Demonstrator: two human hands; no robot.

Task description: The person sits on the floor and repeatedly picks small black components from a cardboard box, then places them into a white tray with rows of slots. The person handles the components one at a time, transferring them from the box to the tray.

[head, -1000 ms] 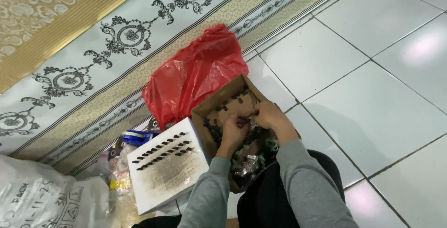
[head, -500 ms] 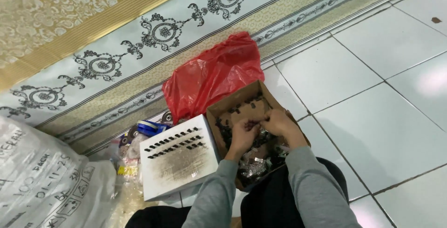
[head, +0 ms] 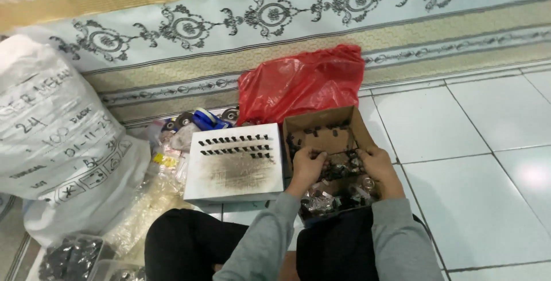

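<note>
Both forearms, in grey sleeves, rise from the bottom centre of the frame and reach forward into an open cardboard box (head: 327,129) that sits on the floor just right of centre. The left hand (head: 306,166) rests at the box's left side, its wrist bent down and its fingers curled inward over the heap of small dark parts (head: 338,186) that fills the lower half of the box; whether they actually pinch a piece cannot be told. The right hand (head: 379,163) lies at the box's right wall, knuckles up, its fingers likewise bent down into the parts, and what they grip, if anything, is hidden. The two hands are apart, with the parts heap between them.

Touching the box's left side stands a white block (head: 235,166), tilted toward the camera, with two rows of small dark pieces set across its upper face. Behind the box, in the upper centre, a crumpled red plastic bag (head: 301,83) lies against the edge of a patterned carpet (head: 275,23). A large white sack (head: 51,137) fills the left of the frame, with clear plastic bags (head: 155,195) beside it. White floor tiles (head: 470,160) cover the right.
</note>
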